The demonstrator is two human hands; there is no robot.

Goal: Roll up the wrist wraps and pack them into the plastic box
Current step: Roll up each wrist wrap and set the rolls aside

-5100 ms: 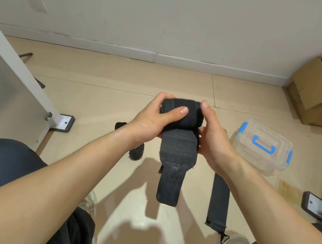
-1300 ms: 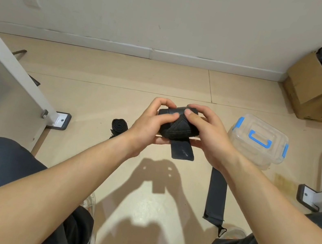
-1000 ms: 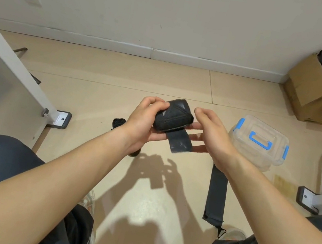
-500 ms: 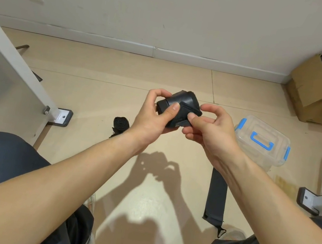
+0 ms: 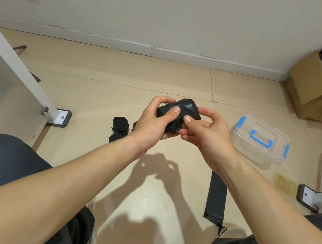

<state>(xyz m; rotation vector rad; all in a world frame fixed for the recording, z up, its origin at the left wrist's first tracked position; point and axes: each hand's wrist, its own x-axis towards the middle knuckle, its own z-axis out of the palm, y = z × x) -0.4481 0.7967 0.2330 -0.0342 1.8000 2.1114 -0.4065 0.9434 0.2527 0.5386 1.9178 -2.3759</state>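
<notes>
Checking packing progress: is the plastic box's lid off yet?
No, the plastic box sits closed on the floor, its blue-handled lid in place.

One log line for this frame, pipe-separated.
left hand grips rolled wrap | right hand pinches it | plastic box lid on | flat wrap unrolled

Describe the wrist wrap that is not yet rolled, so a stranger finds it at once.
Start at the clear plastic box with blue latches, on the floor. Nearer the person lies a dark strap. Unlike the rolled wraps, it is stretched out flat.
</notes>
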